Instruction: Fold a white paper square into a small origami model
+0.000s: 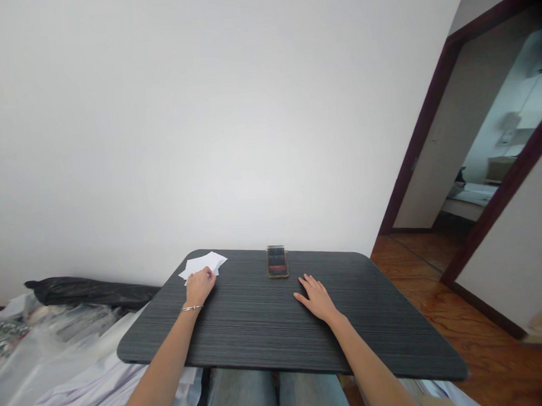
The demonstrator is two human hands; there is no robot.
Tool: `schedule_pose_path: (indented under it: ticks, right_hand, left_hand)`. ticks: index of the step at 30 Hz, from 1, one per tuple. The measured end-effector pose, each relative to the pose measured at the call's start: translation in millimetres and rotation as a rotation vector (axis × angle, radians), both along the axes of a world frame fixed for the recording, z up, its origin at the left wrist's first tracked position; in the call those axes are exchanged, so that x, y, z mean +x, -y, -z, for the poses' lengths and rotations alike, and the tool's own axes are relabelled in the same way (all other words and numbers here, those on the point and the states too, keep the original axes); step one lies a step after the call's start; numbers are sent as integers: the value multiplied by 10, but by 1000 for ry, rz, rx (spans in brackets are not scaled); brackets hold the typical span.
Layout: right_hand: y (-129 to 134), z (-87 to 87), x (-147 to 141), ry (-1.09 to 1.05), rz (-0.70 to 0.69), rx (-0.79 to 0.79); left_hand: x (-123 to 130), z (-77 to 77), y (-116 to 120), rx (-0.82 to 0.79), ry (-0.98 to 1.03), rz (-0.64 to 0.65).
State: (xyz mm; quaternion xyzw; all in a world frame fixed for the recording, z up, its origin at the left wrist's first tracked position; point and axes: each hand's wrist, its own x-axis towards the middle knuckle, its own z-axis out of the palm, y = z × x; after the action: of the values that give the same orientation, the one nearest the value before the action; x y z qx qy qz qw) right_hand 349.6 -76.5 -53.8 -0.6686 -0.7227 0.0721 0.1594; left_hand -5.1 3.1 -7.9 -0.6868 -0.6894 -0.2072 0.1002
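My left hand rests at the far left of the dark grey wood-grain table, with its fingers curled over a small pile of white paper sheets. A thin silver bracelet circles that wrist. My right hand lies flat on the tabletop with its fingers spread, holding nothing. Nearest to it, a little way ahead, is a phone near the far edge, its screen blurred. The phone touches neither hand.
My knees in blue jeans show below the table's near edge. To the left lie a black plastic bag and pale crumpled bedding. A wooden floor and a dark-framed doorway are on the right, with a white wall behind.
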Motion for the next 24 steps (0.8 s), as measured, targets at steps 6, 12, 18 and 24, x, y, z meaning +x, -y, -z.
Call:
schedule_pose_path:
  ticks: [6, 12, 18, 24]
  right_hand:
    - [-9, 13, 14, -5, 0, -9]
    - [-35, 45, 32, -24, 11, -2]
    - [-68, 69, 77, -82, 23, 19]
    - [-91, 102, 106, -95, 25, 36]
  left_hand:
    - [-23, -153, 86, 108, 110, -33]
    - [377, -202, 348, 87, 336, 554]
    - [889, -77, 832, -251, 252, 918]
    - [1114, -141, 1096, -489, 315, 1128]
